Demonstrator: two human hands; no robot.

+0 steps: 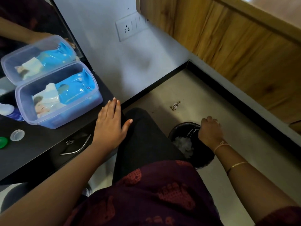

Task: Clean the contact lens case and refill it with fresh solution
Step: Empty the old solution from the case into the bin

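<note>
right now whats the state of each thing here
left hand: open, flat on the desk edge
right hand: closed, over the bin
bin: open, white waste inside
plastic box: lid off, wipes pack inside
white cap: off, lying open side up

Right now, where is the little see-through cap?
The see-through cap lies on the black table at the far left of the head view, just right of the green cap and below the plastic box of wipes.
</note>
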